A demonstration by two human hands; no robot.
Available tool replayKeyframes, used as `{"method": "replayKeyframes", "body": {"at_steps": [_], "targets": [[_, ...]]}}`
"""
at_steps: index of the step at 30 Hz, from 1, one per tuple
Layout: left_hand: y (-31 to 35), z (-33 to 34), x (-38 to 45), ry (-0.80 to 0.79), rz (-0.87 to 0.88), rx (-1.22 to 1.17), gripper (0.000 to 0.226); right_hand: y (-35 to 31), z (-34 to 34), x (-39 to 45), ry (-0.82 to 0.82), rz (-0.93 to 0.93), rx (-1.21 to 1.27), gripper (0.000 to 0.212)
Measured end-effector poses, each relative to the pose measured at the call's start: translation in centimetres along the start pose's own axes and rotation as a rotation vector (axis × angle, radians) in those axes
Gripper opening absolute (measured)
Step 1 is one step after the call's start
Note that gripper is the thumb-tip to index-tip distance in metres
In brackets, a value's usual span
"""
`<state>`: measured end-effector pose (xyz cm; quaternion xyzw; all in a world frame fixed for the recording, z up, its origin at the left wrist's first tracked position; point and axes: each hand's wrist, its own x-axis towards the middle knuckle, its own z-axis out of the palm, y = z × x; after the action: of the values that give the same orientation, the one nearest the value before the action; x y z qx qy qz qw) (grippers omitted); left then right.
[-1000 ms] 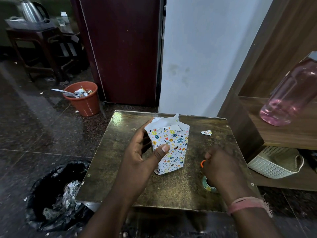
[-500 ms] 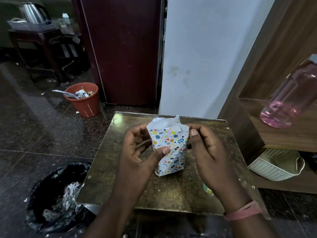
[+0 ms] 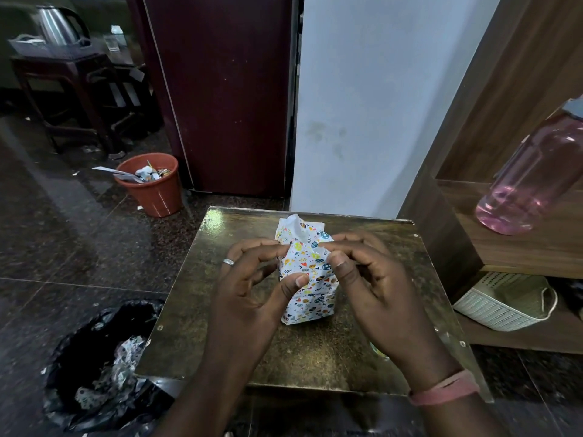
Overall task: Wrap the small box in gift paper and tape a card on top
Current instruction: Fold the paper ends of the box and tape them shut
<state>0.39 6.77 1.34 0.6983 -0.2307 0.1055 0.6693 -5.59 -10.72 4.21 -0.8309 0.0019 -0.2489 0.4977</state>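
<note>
Paper top (image 3: 299,234) now folded forward

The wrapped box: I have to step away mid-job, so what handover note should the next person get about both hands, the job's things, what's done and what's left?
Left hand: thumb and fingers grip the wrapped box, standing upright on the small table.
Right hand: fingertips pinch the gift paper at the box's top, folding the flaps.
Done: patterned paper covers the sides.
Left: the top end is open, white underside showing; fold it shut and tape it. No card in view; a tape roll is not clearly visible, perhaps under the right hand.
</note>
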Motion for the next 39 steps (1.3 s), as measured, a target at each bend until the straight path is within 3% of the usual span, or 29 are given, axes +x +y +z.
{"method": "replayKeyframes", "body": {"at_steps": [7, 19, 22, 27, 33, 39], "targets": [[-0.1, -0.2, -0.2, -0.034, 0.097, 0.163, 0.031, 0.2, -0.2, -0.1, -0.012, 0.001, -0.019, 0.032], [0.8, -0.1, -0.1, 0.001, 0.052, 0.039, 0.047, -0.1, 0.4, -0.6, 0.004, 0.041, 0.045, 0.038], [0.6, 0.1, -0.1, 0.032, 0.047, 0.004, 0.061, -0.3, 0.5, -0.6, 0.005, 0.025, 0.037, 0.04], [0.6, 0.0, -0.1, -0.011, 0.036, -0.006, 0.07, -1.1, 0.6, -0.5, 0.028, -0.104, -0.122, 0.046], [0.6, 0.2, 0.0, -0.011, 0.003, -0.079, 0.066, -2.6, 2.4, -0.6, 0.055, -0.107, -0.267, 0.039], [0.6, 0.4, -0.1, -0.119, -0.042, -0.164, 0.072, -3.6, 2.8, -0.6, 0.127, -0.117, -0.351, 0.03]]}}
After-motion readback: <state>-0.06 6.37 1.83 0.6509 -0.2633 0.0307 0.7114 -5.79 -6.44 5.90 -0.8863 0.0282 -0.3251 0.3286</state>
